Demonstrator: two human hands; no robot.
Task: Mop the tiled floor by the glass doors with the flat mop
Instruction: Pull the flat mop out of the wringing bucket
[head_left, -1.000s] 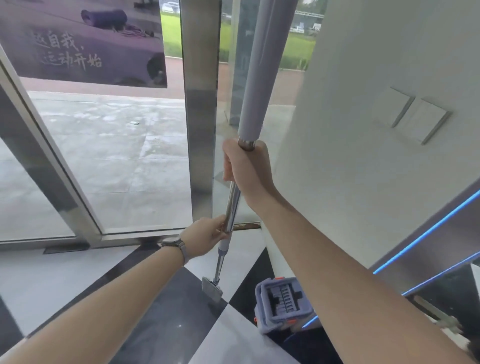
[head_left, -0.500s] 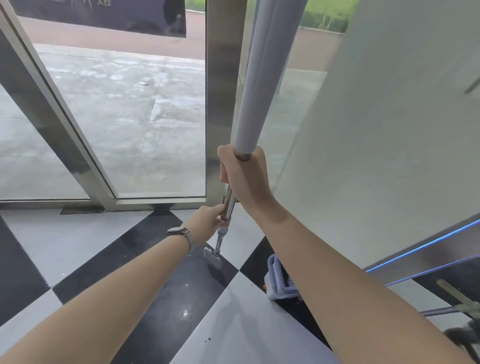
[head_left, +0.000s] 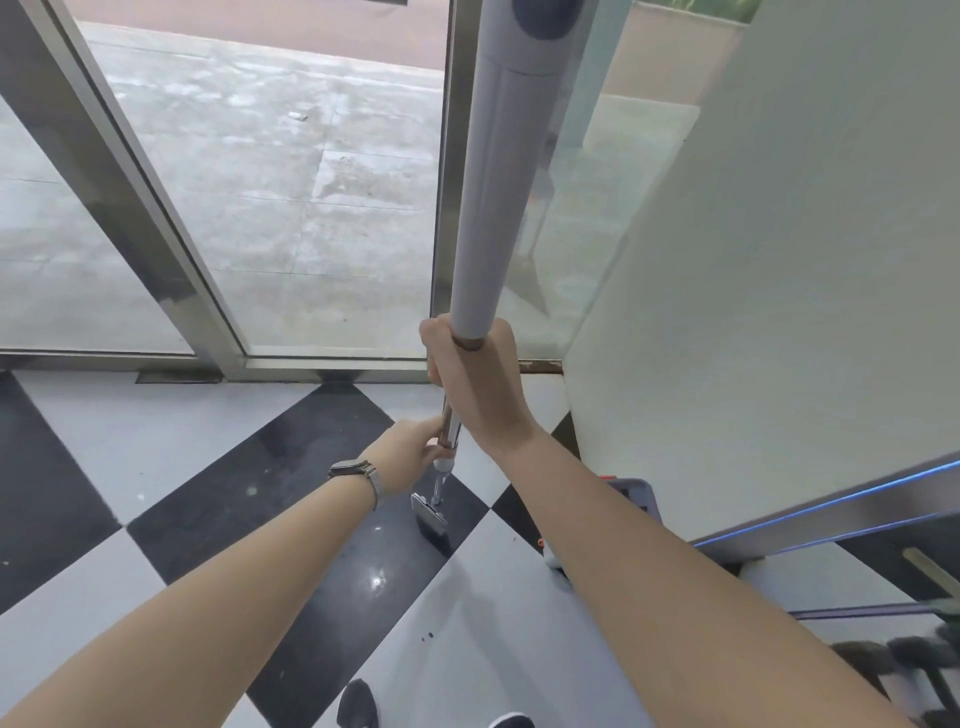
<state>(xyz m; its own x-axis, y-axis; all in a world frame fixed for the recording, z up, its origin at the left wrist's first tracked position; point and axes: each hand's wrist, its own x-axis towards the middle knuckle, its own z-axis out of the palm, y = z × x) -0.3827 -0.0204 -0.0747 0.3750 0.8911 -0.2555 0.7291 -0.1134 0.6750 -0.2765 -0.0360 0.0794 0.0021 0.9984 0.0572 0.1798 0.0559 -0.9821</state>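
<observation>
I hold the flat mop upright in front of me. Its grey handle (head_left: 496, 171) rises out of the top of the frame, and its metal shaft runs down to the small flat mop head (head_left: 429, 515), which sits edge-on over a black tile. My right hand (head_left: 475, 382) is closed around the shaft just below the grey sleeve. Lower down, my left hand (head_left: 410, 449), a watch on its wrist, grips the shaft near the joint. The black-and-white tiled floor (head_left: 171, 452) reaches to the glass doors (head_left: 291, 208).
A steel door frame (head_left: 130, 197) and threshold run along the far edge of the tiles. A white wall (head_left: 779, 260) stands on the right, with a grey mop bucket (head_left: 631, 493) at its foot, mostly hidden by my right arm. My shoes (head_left: 358, 704) show at the bottom edge.
The view has tipped down and more of the tiles show. The mop head has come back from the door onto a black tile. Both hands keep their grip.
</observation>
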